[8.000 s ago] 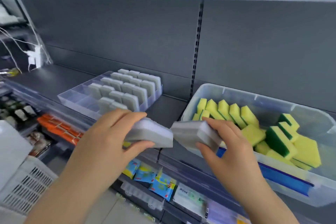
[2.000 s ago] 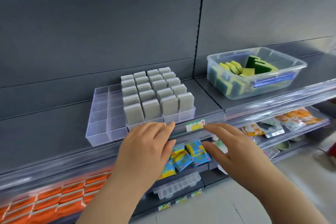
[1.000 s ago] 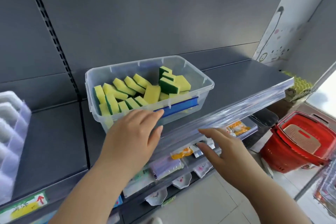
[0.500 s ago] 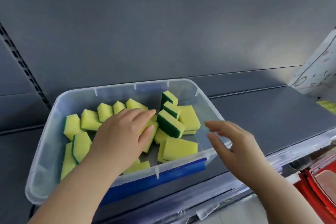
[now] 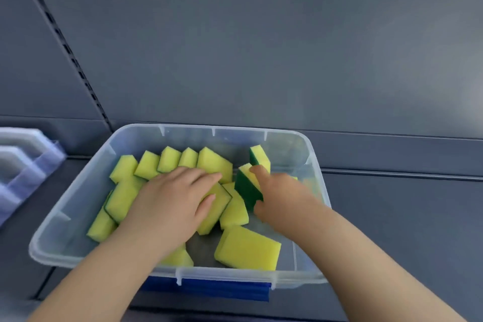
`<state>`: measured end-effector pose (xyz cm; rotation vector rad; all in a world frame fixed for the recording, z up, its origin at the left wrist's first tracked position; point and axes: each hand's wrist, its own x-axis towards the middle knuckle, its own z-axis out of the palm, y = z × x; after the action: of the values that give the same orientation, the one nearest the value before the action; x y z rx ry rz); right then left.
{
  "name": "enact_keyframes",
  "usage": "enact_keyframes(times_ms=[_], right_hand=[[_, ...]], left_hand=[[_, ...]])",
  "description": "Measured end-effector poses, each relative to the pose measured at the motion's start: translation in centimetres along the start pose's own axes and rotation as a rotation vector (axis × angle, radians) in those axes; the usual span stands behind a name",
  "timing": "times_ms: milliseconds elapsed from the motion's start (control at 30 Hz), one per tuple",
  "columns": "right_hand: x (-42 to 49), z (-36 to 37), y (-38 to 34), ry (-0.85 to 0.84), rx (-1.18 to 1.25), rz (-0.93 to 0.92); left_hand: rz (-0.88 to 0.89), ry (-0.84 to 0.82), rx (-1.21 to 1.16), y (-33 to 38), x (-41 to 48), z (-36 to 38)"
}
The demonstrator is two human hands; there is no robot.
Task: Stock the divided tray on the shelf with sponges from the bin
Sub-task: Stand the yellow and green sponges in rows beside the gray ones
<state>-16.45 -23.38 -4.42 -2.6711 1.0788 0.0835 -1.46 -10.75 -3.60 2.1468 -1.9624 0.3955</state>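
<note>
A clear plastic bin with a blue front clip sits on the grey shelf and holds several yellow-and-green sponges. Both hands are inside it. My left hand lies palm down on a yellow sponge in the middle, fingers curled around its top edge. My right hand grips an upright sponge with a dark green face, finger on top and thumb below. A flat yellow sponge lies loose at the bin's front. Only a blurred corner of the divided tray shows at the far left.
The grey shelf surface extends to the right of the bin. A grey back panel with a slotted upright rises behind. The shelf's front edge runs along the bottom of the view.
Both hands have gone deeper into the bin. My left hand has closed down on a middle sponge. My right hand has moved in from the rim and taken hold of the green-faced sponge.
</note>
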Motion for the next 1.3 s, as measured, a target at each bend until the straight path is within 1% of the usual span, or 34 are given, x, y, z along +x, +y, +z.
enact_keyframes(times_ms=[100,167,267,333,433,500,567,700,800,867,1000,1067,1133,1167,1233,1300], right_hand=[[-2.7,-1.4,1.6,0.173,0.052,0.045],[-4.5,-1.7,2.3,0.262,0.050,0.074],[-5.9,-1.6,2.9,0.335,0.076,0.126],[-6.4,-1.4,3.1,0.369,0.115,0.146],[-6.6,-1.1,3.1,0.427,0.094,0.151],[-6.5,-1.0,3.0,0.435,0.069,0.135],[-6.2,-0.7,3.0,0.407,0.114,0.111],[-5.0,-0.3,2.5,0.223,0.264,0.082],[-3.9,-0.4,1.5,0.046,0.183,0.070],[-3.0,-0.5,0.7,0.000,0.044,0.073],[-1.4,-0.9,-0.5,0.063,-0.125,0.051],[-1.1,-1.3,-1.1,0.145,-0.166,0.051],[-0.9,-1.4,-1.6,0.235,-0.152,0.044],[-0.8,-1.4,-1.9,0.276,-0.133,0.038],[-0.6,-1.1,-2.7,0.325,-0.097,0.025],[-0.5,-0.6,-3.6,0.328,-0.068,0.012]], left_hand=[[0.027,-0.150,0.110,0.1,2.7,0.4],[0.086,-0.198,0.187,0.3,5.0,1.9],[0.275,-0.267,0.204,1.4,8.3,4.3],[0.390,-0.341,0.220,2.3,9.9,5.8],[0.452,-0.435,0.314,2.8,10.7,7.8],[0.406,-0.459,0.270,2.3,10.6,8.2],[0.309,-0.453,0.147,1.3,10.3,7.7],[0.178,-0.401,-0.053,-1.6,8.6,5.3],[0.120,-0.322,-0.188,-3.9,6.9,2.9],[0.074,-0.247,-0.265,-5.2,5.8,1.6],[0.000,-0.118,-0.340,-7.2,4.0,0.1],[-0.021,-0.076,-0.333,-8.1,3.4,-0.1],[-0.020,-0.058,-0.347,-8.8,2.9,0.1],[-0.017,-0.077,-0.365,-9.0,2.7,0.2],[-0.027,-0.175,-0.381,-9.4,2.3,0.5],[-0.025,-0.253,-0.298,-9.6,1.9,0.9]])
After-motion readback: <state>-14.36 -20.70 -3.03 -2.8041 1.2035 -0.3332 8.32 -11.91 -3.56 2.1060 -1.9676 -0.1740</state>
